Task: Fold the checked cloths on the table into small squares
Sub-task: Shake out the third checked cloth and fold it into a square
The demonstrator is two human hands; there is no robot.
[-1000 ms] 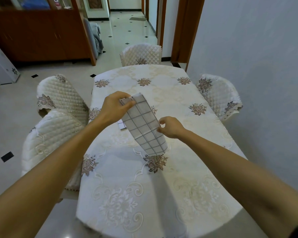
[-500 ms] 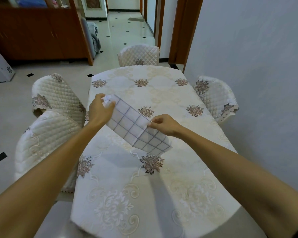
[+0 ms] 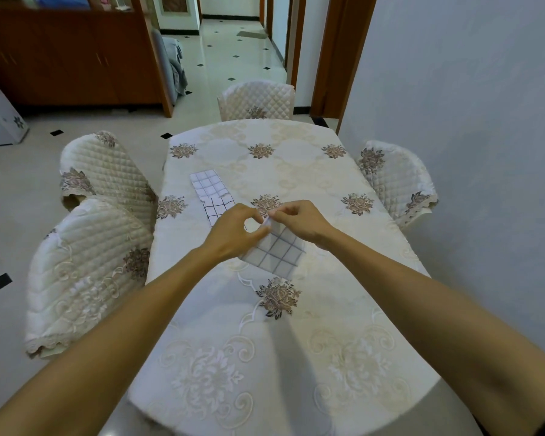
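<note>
1 folded checked cloth (image 3: 277, 253), held over mid-tabletop (image 3: 296, 341)
left hand (image 3: 233, 231) and right hand (image 3: 299, 220) meet at its upper edge, each grip pinching the fabric between thumb and fingertips; the cloth hangs tilted below them. 2 more lie flat beyond the left hand, touching: pale-grid cloth (image 3: 206, 184), dark-lined cloth (image 3: 219, 209).

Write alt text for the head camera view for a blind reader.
The left hand and right hand pinch the top edge of a folded checked cloth over a cream floral table. Beyond them a grey-checked cloth and a black-checked cloth lie touching; quilted chairs surround it.
</note>
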